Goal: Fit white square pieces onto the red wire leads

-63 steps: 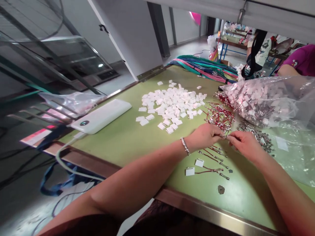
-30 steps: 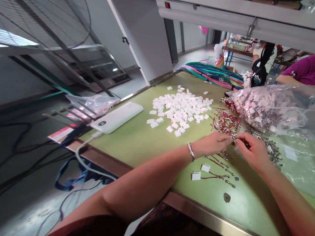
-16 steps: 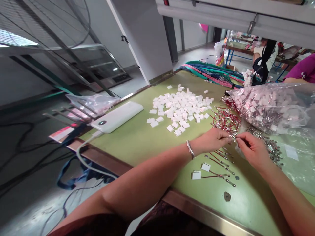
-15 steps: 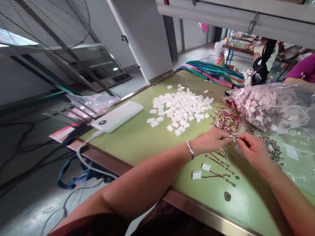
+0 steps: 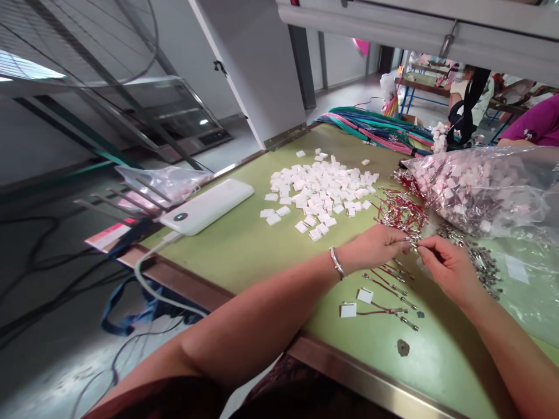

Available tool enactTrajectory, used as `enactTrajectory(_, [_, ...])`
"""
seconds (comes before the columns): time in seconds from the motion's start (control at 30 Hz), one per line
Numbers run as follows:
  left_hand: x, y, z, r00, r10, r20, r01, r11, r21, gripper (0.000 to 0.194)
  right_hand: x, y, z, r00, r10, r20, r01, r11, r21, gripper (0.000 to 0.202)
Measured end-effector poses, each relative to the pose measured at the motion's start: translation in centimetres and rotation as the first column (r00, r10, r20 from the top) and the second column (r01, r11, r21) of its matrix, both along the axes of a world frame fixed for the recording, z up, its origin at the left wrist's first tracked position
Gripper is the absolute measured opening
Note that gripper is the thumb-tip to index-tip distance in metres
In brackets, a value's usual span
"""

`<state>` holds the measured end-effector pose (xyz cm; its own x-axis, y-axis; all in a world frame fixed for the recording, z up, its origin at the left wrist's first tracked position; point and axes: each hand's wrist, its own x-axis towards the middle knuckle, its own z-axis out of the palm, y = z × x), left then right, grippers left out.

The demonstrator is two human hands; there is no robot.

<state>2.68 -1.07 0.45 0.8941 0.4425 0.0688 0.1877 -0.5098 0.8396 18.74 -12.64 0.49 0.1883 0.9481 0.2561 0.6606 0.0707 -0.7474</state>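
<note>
Head: left hand point(image 5: 381, 244), right hand point(image 5: 452, 269), fingertips pinched on metal piece point(image 5: 414, 241)

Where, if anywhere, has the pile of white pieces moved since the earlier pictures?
No, the pile of white pieces keeps its place against the edge of the green table; only the view shifted.

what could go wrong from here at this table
The small metal piece pinched between the left hand and right hand could slip and get lost in the red wire pile behind. The white cable hangs over the table edge near the left forearm; a snag might drag the white device it plugs into.
</note>
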Motion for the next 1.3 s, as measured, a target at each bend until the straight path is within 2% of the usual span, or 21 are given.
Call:
enactTrajectory(0.07, [-0.1, 0.0, 0.3, 1.0, 0.005, 0.017, -0.004, 1.0, -0.02, 0.029, 0.1, 0.0, -0.1, 0.989, -0.015, -0.144, 0.009, 0.999, -0.041, 0.022])
enactTrajectory(0.13, [-0.2, 0.1, 0.5, 0.999, 0.012, 0.036, -0.011, 0.999, -0.038, 0.027, 0.2, 0.0, -0.2, 0.976, -0.036, -0.215, 0.025, 0.998, -0.055, 0.024])
enactTrajectory(0.37, [-0.3, 0.2, 0.6, 0.999, -0.019, 0.027, 0.02, 0.999, -0.045, 0.027, 0.0, 0.0, -0.4, 0.986, -0.065, -0.155, 0.066, 0.998, -0.003, 0.022])
enactTrajectory(0.5, [-0.2, 0.3, 0.4, 1.0, -0.031, 0.001, 0.031, 1.0, -0.005, 0.026, 0.2, 0.1, -0.2, 0.998, -0.025, -0.058, 0.025, 1.0, -0.002, 0.018])
enactTrajectory(0.57, [-0.3, 0.3, 0.3, 0.999, -0.035, -0.014, 0.036, 0.997, 0.067, 0.026, 0.4, 0.1, 0.0, 1.0, 0.0, -0.002, 0.0, 1.0, -0.006, 0.017])
enactTrajectory(0.63, [-0.4, 0.3, 0.4, 0.998, -0.049, -0.037, 0.056, 0.974, 0.218, 0.026, 0.5, 0.1, 0.2, 0.999, 0.042, 0.015, -0.042, 0.998, -0.039, 0.017])
enactTrajectory(0.73, [-0.6, 0.1, 0.7, 0.989, -0.095, -0.109, 0.134, 0.887, 0.443, 0.025, 0.2, -0.1, 0.1, 0.995, 0.099, -0.013, -0.1, 0.989, -0.113, 0.017])
enactTrajectory(0.8, [-0.7, 0.0, 0.7, 0.98, -0.118, -0.162, 0.184, 0.853, 0.488, 0.026, -0.2, -0.1, -0.1, 0.995, 0.088, -0.039, -0.093, 0.986, -0.14, 0.017])
enactTrajectory(0.9, [-0.5, 0.0, 0.4, 0.973, -0.111, -0.204, 0.202, 0.838, 0.507, 0.027, -0.2, 0.2, -0.1, 0.997, 0.071, -0.025, -0.075, 0.98, -0.184, 0.019])
enactTrajectory(1.0, [-0.2, 0.2, -0.1, 0.976, -0.084, -0.2, 0.184, 0.81, 0.557, 0.027, 1.7, 0.6, 1.0, 0.997, 0.052, 0.057, -0.037, 0.97, -0.24, 0.024])
enactTrajectory(1.03, [-0.2, 0.3, -0.3, 0.977, -0.087, -0.195, 0.186, 0.798, 0.574, 0.028, 2.7, 0.7, 1.4, 0.995, 0.01, 0.096, 0.013, 0.972, -0.234, 0.025])
enactTrajectory(1.1, [-0.1, 0.4, -0.6, 0.976, -0.113, -0.188, 0.204, 0.781, 0.59, 0.032, 5.1, 0.9, 2.1, 0.964, -0.167, 0.209, 0.202, 0.966, -0.16, 0.03])
enactTrajectory(1.13, [-0.1, 0.4, -0.6, 0.973, -0.132, -0.188, 0.219, 0.779, 0.587, 0.034, 6.3, 0.9, 2.3, 0.94, -0.203, 0.274, 0.248, 0.959, -0.138, 0.03])
enactTrajectory(1.2, [-0.2, 0.4, -0.5, 0.969, -0.158, -0.19, 0.24, 0.79, 0.564, 0.035, 7.9, 0.9, 2.3, 0.892, -0.182, 0.413, 0.27, 0.949, -0.164, 0.026])
enactTrajectory(1.3, [-0.2, 0.3, -0.1, 0.973, -0.156, -0.168, 0.221, 0.84, 0.495, 0.036, 8.2, 0.9, 1.4, 0.776, -0.101, 0.622, 0.329, 0.907, -0.263, 0.019])
